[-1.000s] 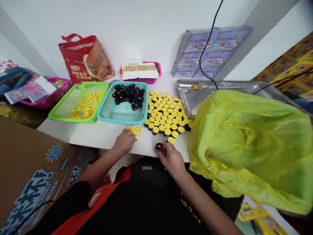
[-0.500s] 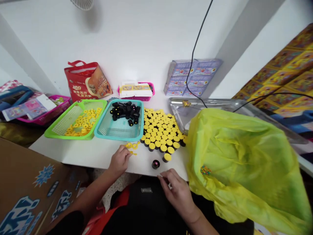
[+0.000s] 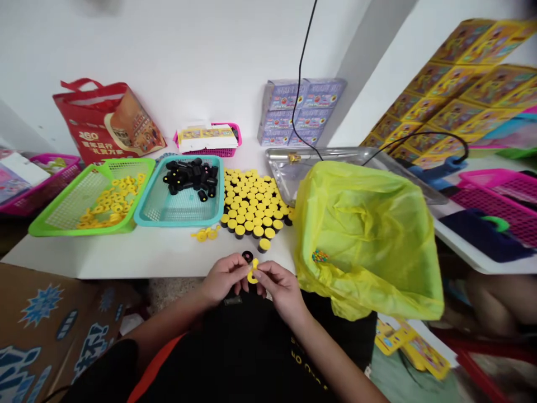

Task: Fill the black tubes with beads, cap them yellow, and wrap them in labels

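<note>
My left hand (image 3: 226, 278) and my right hand (image 3: 280, 286) meet at the table's front edge. Both pinch a small yellow plastic ring piece with a short stem (image 3: 252, 276) between their fingertips. Just behind it stands a black round cup (image 3: 247, 256), its dark inside facing up with a bit of pink in it. A black tub with a yellow top (image 3: 264, 244) stands close by, apart from a packed group of similar yellow-topped tubs (image 3: 254, 204). Several loose yellow ring pieces (image 3: 205, 234) lie on the table to the left.
A green basket (image 3: 42, 226) holds yellow ring pieces; a turquoise basket (image 3: 180, 215) holds black parts. At right stands a large bin lined with a yellow bag (image 3: 377, 252). Behind are a metal tray (image 3: 277, 173), purple boxes (image 3: 302, 112) and a red bag (image 3: 109, 123). A cable (image 3: 301, 73) hangs down.
My left hand has left the loose yellow pieces and come right to meet my right hand, bringing a yellow ring piece. The view has turned right.
</note>
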Motion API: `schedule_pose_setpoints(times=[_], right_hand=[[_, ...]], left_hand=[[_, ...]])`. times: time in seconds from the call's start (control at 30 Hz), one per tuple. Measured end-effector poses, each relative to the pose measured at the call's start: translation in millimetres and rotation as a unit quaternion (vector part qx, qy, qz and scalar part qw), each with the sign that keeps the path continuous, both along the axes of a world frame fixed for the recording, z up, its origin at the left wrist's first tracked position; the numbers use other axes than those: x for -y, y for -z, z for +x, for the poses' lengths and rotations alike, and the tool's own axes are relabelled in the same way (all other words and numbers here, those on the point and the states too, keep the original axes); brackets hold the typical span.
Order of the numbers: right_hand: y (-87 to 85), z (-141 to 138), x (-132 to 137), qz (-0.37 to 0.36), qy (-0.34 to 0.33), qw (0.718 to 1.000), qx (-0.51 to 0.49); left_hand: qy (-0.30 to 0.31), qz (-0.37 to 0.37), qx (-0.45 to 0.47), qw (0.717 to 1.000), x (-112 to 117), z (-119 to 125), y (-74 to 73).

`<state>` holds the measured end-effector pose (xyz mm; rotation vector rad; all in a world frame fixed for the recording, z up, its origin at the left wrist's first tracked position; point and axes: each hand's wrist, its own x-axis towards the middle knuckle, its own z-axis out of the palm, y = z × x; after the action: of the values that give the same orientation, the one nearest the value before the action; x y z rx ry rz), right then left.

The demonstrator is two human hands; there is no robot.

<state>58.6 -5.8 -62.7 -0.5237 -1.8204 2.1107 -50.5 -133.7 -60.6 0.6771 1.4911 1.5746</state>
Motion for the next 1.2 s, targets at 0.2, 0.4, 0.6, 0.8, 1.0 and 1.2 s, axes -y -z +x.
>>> schedule_pose_setpoints(times=[0.2,0.4,0.6,0.8,1.0,1.2], right_hand=[[9.0,-8,-7,-0.044,0.099,0.994,0.028],[12.1,-25,-4,-0.034,0.114,0.992,0.051],[23.3,-33,-6,0.039,0.117,0.990,0.073],[25.3,-31,-4,0.093,0.102,0.986,0.098],[21.6,-27,-4,0.096,0.077,0.985,0.123],[20.4,-17,-5,0.204,0.067,0.970,0.110]], left_hand=[[-0.142,-0.047,-0.269,0.951,1,-23,9.3],[-0.073,-0.072,-0.316,0.943,-13,-22,22.4],[-0.071,-0.084,-0.333,0.937,-14,-16,23.7],[-0.014,-0.081,-0.099,0.992,-13,-13,12.7],[-0.007,-0.071,0.109,0.991,-19,-5,12.6],[-0.029,-0.068,0.114,0.991,-19,4,19.9]])
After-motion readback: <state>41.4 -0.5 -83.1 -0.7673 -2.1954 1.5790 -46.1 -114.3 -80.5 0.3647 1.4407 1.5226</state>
